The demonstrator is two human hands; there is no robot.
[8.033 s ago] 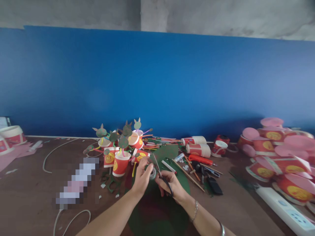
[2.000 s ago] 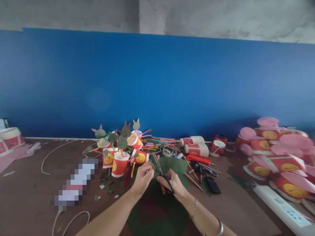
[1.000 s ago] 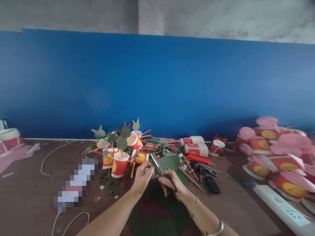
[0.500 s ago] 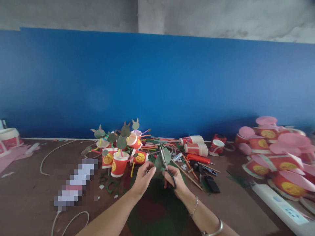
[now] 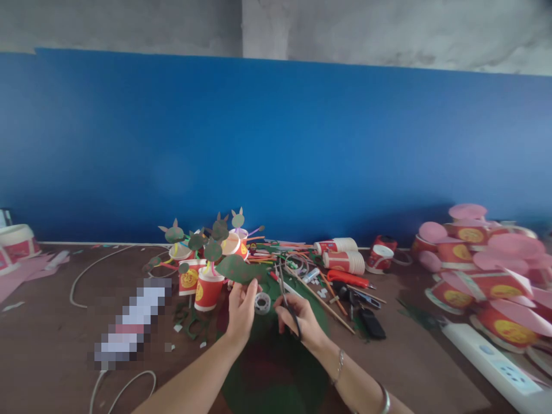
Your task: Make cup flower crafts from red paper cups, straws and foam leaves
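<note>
My left hand (image 5: 242, 310) pinches a dark green piece of paper (image 5: 241, 269), raised in front of the paper cups. A pair of scissors (image 5: 283, 290) is in my right hand (image 5: 297, 316), fingers round the dark handles and blades pointing away from me. The blades are apart from the paper. Between my hands, a roll of clear tape (image 5: 261, 303) lies on a round dark green mat (image 5: 276, 368). Just beyond my left hand stand red paper cups (image 5: 210, 289) topped with green paper animal heads (image 5: 213, 250).
At right are stacked red cups (image 5: 344, 262), an orange-red tool (image 5: 349, 279), keys with a black fob (image 5: 371, 323) and a wooden stick (image 5: 328, 309). Farther right, cups with pink paper discs (image 5: 509, 253) crowd beside a white power strip (image 5: 491, 362). A blue panel (image 5: 276, 149) backs the table.
My left hand has moved slightly left with the green paper, away from the scissors. My right hand has dropped a little nearer to me. The tape roll now shows.
</note>
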